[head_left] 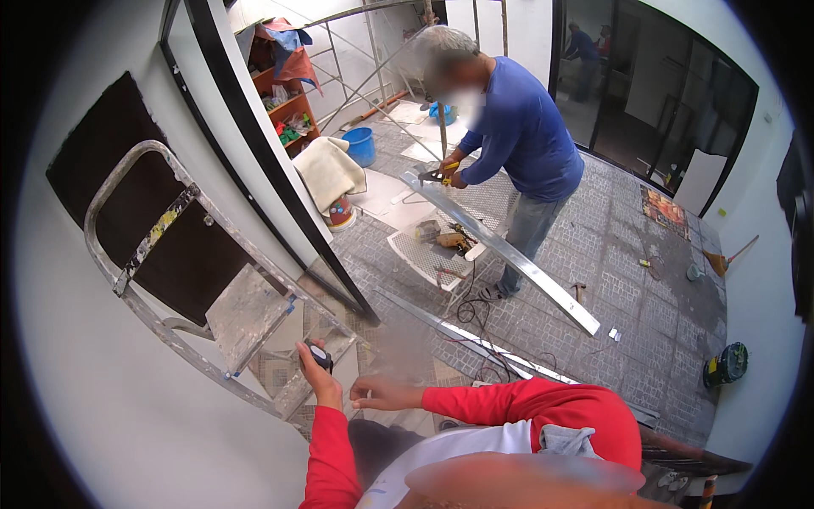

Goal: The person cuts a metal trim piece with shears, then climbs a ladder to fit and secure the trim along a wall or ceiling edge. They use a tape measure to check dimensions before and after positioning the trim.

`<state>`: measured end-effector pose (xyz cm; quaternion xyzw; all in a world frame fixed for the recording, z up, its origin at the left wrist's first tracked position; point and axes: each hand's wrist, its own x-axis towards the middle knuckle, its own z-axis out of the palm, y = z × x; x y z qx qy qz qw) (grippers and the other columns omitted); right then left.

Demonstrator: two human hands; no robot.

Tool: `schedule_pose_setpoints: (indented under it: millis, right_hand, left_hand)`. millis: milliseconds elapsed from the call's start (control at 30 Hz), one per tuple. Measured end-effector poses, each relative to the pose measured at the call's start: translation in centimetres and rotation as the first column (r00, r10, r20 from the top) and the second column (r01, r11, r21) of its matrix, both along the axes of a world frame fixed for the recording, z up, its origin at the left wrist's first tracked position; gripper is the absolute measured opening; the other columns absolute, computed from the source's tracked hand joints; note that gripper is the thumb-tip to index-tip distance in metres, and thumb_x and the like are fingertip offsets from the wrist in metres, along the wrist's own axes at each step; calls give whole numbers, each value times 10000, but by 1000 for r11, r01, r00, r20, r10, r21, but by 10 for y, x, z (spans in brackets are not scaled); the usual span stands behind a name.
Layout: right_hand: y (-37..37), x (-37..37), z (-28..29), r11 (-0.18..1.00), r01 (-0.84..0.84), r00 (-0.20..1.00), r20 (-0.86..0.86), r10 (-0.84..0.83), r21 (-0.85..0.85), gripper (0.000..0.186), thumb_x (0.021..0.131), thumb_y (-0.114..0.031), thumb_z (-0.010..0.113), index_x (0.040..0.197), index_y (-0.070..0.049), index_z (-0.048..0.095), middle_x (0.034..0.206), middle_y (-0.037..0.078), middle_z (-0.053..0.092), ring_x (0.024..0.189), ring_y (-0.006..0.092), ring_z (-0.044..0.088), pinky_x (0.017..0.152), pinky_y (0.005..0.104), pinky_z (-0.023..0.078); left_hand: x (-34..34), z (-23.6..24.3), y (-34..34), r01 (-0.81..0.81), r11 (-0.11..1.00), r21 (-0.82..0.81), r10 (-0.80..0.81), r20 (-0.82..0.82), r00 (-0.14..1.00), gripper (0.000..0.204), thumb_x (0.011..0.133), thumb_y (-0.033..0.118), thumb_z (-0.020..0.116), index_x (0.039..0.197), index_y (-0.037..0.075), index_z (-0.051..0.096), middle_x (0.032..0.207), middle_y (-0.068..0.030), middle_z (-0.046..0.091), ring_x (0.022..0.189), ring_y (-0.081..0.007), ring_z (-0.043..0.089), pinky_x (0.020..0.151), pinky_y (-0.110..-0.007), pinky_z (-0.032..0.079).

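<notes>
My left hand [322, 380] is closed around a small black tape measure [320, 357], held up near the foot of the stepladder. Just to its right, my right hand [381, 394] is loosely bent with its fingertips toward the left wrist. A small gap shows between its thumb and fingers, and I see nothing in them. Farther ahead, a co-worker in a blue top [530, 127] bends over a long silvery metal channel [517, 254]. That person's hands grip yellow-handled snips [439, 176] at the channel's far end.
A paint-spattered stepladder [246, 318] leans close on my left. Another metal strip [458, 332] and a dark cord [475, 314] lie on the tiles. Beyond are a yellow power tool [456, 241], a hammer [579, 292], a blue bucket [359, 147] and scaffolding [373, 51]. A dark pail [726, 365] stands right.
</notes>
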<state>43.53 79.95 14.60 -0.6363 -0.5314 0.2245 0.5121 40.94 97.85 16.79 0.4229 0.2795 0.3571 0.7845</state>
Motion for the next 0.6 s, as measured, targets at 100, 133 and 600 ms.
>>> schedule_pose_setpoints:
  millis: [100, 133, 600]
  right_hand:
    - [9, -12, 46, 954, 181, 982, -103, -160, 239, 345, 907, -321, 759, 1030, -39, 603, 947, 74, 557, 803, 165, 584, 643, 317, 508]
    - [9, -11, 59, 935, 217, 976, -88, -200, 280, 340, 902, -294, 768, 1041, -39, 592, 959, 70, 526, 801, 165, 569, 635, 304, 505]
    - [-47, -32, 155, 893, -198, 760, -512, 400, 404, 499, 1012, -260, 639, 1423, -64, 435, 1032, 39, 621, 787, 83, 560, 665, 216, 457]
  left_hand:
    - [46, 48, -10, -127, 991, -43, 132, 128, 983, 481, 1002, 561, 561, 1103, 97, 639, 1032, -24, 643, 935, -106, 575, 771, -243, 408]
    - [54, 64, -10, -129, 992, -18, 130, 91, 987, 478, 1003, 558, 561, 1095, 96, 641, 1006, -13, 640, 916, -103, 570, 781, -245, 405]
    - [59, 201, -52, 73, 155, 985, -40, -67, 997, 643, 812, 567, 776, 1003, -24, 608, 949, -176, 610, 864, -327, 635, 784, -416, 485]
